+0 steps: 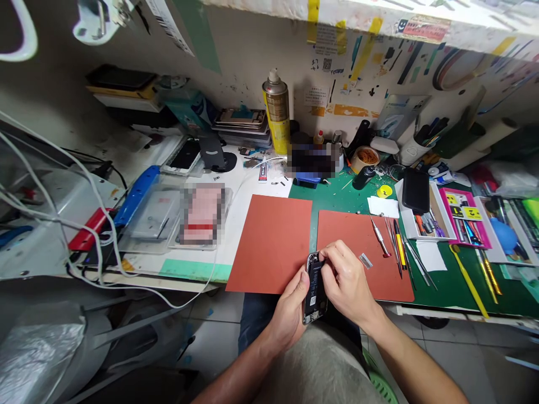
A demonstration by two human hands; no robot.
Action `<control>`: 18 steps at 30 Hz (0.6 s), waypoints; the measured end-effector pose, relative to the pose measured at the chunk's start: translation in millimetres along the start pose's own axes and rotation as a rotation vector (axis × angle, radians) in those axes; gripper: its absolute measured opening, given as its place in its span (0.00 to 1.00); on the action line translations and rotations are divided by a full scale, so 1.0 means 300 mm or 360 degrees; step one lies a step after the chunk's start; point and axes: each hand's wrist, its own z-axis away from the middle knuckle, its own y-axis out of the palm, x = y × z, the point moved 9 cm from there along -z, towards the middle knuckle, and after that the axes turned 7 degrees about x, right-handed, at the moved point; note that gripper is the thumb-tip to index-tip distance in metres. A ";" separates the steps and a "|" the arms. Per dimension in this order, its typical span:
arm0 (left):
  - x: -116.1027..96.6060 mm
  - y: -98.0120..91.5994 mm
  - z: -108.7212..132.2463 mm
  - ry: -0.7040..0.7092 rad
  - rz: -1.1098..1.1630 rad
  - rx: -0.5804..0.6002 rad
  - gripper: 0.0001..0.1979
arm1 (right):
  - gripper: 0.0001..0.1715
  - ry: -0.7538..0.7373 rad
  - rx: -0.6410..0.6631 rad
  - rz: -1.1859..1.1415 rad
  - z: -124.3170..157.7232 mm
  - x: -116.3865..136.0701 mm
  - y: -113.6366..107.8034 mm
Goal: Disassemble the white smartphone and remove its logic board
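Observation:
I hold an opened phone (314, 289), its black battery and insides facing up, just over the near edge of the workbench. My left hand (290, 314) cradles it from below and the left, fingers wrapped round its side. My right hand (345, 278) is curled over the phone's top right, fingertips pinched on something near its upper end; what they pinch is too small to make out. Under the hands lie two red-brown mats (272, 247) (370, 235). A small silver piece (365, 260) rests on the right mat beside my right hand.
Tweezers, screwdrivers and a yellow pry tool (400, 247) lie to the right on the green cutting mat (463, 286). A spray can (277, 109) stands at the back. Trays of tools (465, 216), a black phone (415, 189), stacked phones (244, 120) and white cables (84, 224) are on the bench.

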 end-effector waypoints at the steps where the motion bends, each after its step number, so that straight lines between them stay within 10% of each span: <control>1: 0.004 -0.003 0.000 -0.0009 0.0010 -0.0006 0.25 | 0.12 0.0003 -0.0011 0.0020 -0.001 0.000 -0.003; 18: -0.050 -0.008 -0.025 -0.0032 0.0206 -0.0014 0.23 | 0.10 0.0100 0.0408 -0.0801 0.006 -0.007 0.022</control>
